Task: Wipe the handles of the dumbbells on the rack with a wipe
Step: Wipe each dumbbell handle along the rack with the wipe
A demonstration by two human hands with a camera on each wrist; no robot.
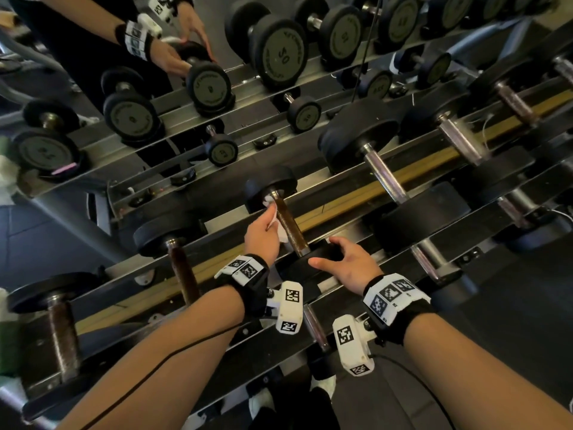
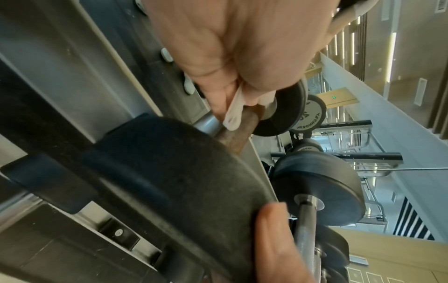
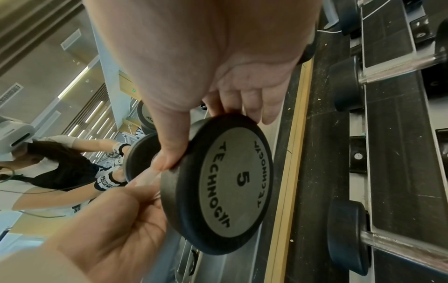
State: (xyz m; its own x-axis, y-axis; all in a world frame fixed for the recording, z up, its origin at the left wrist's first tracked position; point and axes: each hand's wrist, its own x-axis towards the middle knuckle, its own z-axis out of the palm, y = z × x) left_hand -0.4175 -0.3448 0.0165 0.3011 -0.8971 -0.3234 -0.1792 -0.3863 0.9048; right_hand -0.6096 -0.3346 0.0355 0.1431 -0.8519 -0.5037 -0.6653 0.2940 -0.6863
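Observation:
A small black dumbbell marked 5 lies on the rack's middle rail, its brown handle (image 1: 290,226) pointing away from me. My left hand (image 1: 269,212) pinches a crumpled white wipe (image 1: 277,223) against the left side of that handle, close to the far head (image 1: 269,186). In the left wrist view the wipe (image 2: 233,113) is folded between thumb and fingers over the handle (image 2: 238,132). My right hand (image 1: 325,252) grips the near head (image 1: 310,268). Its thumb and fingers curl round the rim of that head (image 3: 225,187).
Bigger dumbbells lie on either side, one with a chrome handle (image 1: 384,176) to the right and one with a brown handle (image 1: 183,274) to the left. A lower rail holds another handle (image 1: 314,327). A mirror (image 1: 192,97) behind the rack reflects dumbbells and my hands.

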